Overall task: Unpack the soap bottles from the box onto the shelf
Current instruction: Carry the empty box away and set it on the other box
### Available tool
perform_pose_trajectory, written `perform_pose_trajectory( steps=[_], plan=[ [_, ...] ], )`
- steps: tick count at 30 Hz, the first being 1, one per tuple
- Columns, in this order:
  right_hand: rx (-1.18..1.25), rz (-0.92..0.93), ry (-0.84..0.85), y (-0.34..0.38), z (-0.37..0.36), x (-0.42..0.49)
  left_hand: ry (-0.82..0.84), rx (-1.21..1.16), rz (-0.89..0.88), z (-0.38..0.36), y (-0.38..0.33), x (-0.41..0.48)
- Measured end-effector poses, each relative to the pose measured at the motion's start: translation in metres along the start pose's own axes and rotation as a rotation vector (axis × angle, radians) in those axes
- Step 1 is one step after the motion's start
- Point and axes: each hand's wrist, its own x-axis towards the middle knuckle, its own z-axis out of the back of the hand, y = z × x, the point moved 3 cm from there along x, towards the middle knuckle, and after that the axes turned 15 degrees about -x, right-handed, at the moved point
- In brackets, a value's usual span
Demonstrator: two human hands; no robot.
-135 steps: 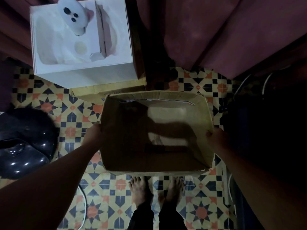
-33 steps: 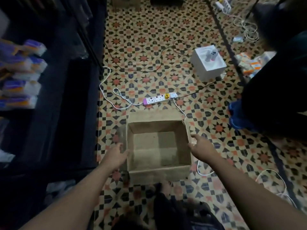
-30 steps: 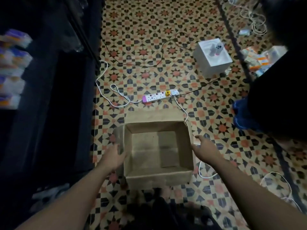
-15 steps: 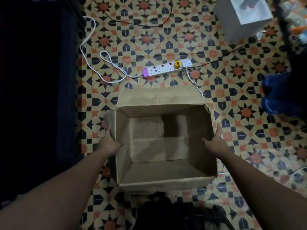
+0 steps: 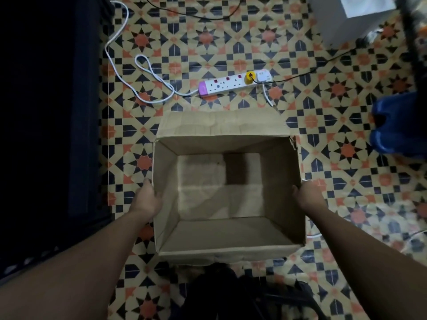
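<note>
An open brown cardboard box (image 5: 227, 129) sits low over the patterned floor in the middle of the head view. Its inside is bare; no soap bottles show in it. My left hand (image 5: 147, 197) grips the box's left wall at the rim, thumb over the edge. On the opposite wall, my right hand (image 5: 307, 196) holds the rim the same way. The dark shelf unit (image 5: 46, 112) fills the left side; its contents are hidden in shadow.
A white power strip (image 5: 224, 85) with a looping white cable (image 5: 138, 63) lies just beyond the box. A white carton (image 5: 351, 19) stands at the top right and a blue object (image 5: 397, 125) at the right edge. Thin cables cross the floor.
The view has dropped closer over the box, which now fills more of the frame. Both hands stay on its side walls. The shelved packs at the left have left the view.
</note>
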Motion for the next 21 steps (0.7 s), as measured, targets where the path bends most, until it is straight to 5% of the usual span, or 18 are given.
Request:
perform_pose_trajectory(
  steps=[7, 21],
  plan=[
    [-0.068, 0.085, 0.010, 0.007, 0.034, -0.031, 0.002, 0.010, -0.005, 0.035, -0.001, -0.029],
    [-0.352, 0.437, -0.019, 0.064, 0.227, -0.202, -0.138, -0.023, 0.080, 0.196, -0.033, -0.212]
  ],
)
